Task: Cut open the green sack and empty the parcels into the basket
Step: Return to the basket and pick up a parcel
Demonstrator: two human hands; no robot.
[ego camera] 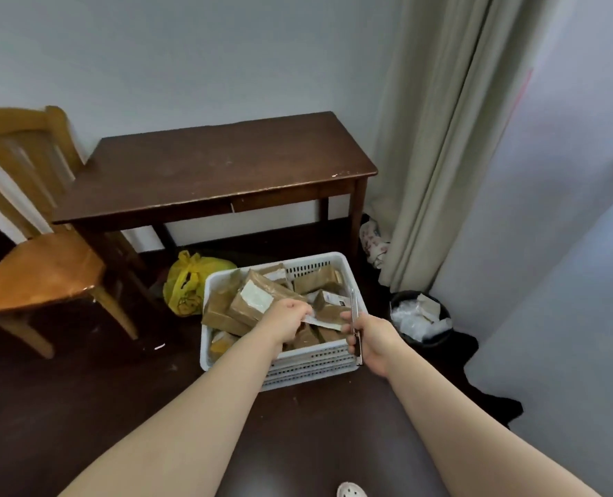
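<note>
Knife out over a full basket, no green sack in sight
My right hand [367, 340] grips the knife [356, 326] upright; my left hand [286, 321] pinches a paper slip [321, 321] above the parcels [258, 303] in the basket [312, 367]; a slip could nick my left fingers

Parcels [251, 303] lie in the basket [312, 367] under the fingers [303, 312]; bench [218, 174] behind, bin [421, 319] right of them

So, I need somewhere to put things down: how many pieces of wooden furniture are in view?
2: a dark wooden table against the wall behind the basket, and a lighter wooden chair to its left. Nothing else wooden shows.
</note>
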